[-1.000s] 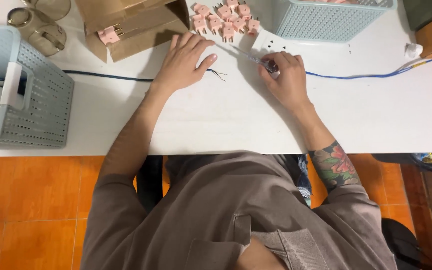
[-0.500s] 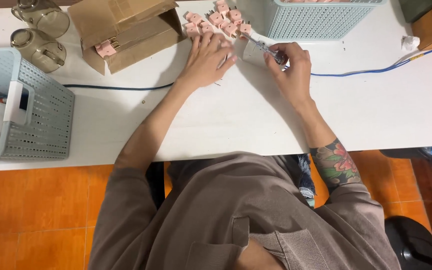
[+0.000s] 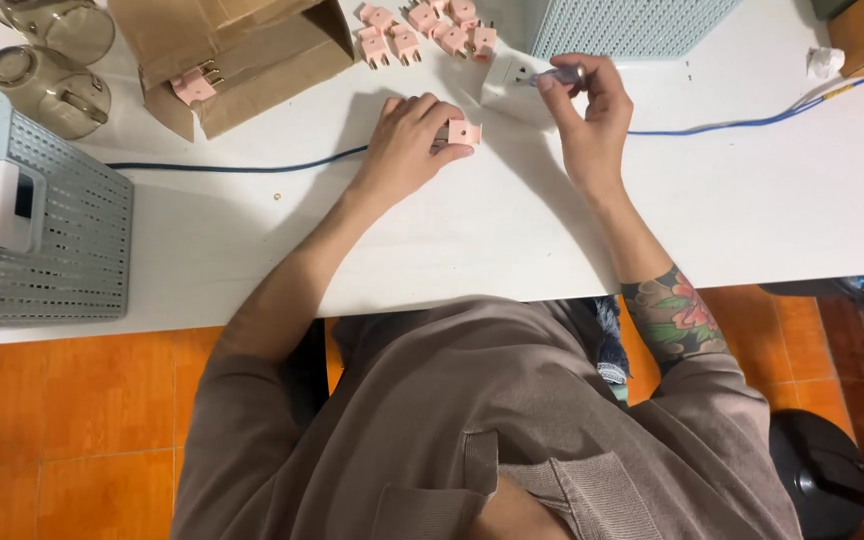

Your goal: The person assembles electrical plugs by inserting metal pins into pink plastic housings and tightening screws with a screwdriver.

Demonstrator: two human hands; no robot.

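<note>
My left hand (image 3: 407, 145) rests on the white table (image 3: 452, 240) and holds a small pink plug (image 3: 464, 132) between its fingers. My right hand (image 3: 592, 115) grips a small screwdriver (image 3: 550, 76) whose tip points at a white socket block (image 3: 512, 90) lying on the table. A blue cable (image 3: 252, 166) runs along the table under my left hand and continues to the right behind my right hand. Several more pink plugs (image 3: 422, 28) lie in a heap just beyond my hands.
A brown cardboard box (image 3: 242, 55) with one pink plug (image 3: 194, 88) at its mouth lies at the back left, next to two glass mugs (image 3: 47, 60). A pale blue basket (image 3: 47, 230) stands at the left edge, another pale blue basket (image 3: 622, 25) at the back.
My left hand has moved from the bare cable end to a pink plug and taken hold of it. My right hand has lifted the screwdriver toward the white socket block.
</note>
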